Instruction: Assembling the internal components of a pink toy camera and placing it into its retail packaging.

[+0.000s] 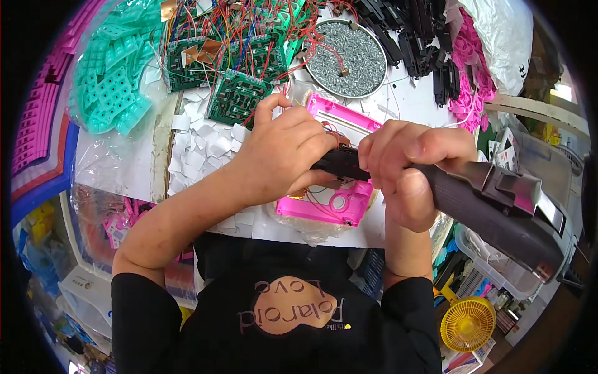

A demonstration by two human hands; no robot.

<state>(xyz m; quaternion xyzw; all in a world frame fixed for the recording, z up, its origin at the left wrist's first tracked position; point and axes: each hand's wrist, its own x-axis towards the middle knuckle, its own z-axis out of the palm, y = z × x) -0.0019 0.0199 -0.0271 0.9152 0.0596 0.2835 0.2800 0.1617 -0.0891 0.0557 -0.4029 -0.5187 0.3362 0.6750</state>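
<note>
A pink plastic casing (pixel 311 210) is laid on the white worktop (pixel 367 235), partly on clear film, below both hands; its middle is hidden by them. Over that middle a black part (pixel 339 164) is held, with thin wires seen just behind it. By the left hand (pixel 280 146) this part is pinched from the left, the thumb set below and the fingers curled above, closed to its thickness. By the right hand (pixel 408 156) a dark handheld tool (pixel 479 202) is gripped, fingers wrapped over its front and thumb bent against its side; whether the black part is touched by the right fingertips cannot be told.

Beyond the casing, wired green circuit boards (pixel 240 96) are heaped beside a round tray (pixel 307 59) filled with small metal screws. White paper pieces (pixel 202 149) are scattered at left, near teal keypads (pixel 115 93). Black plastic pieces (pixel 423 37) are piled at upper right.
</note>
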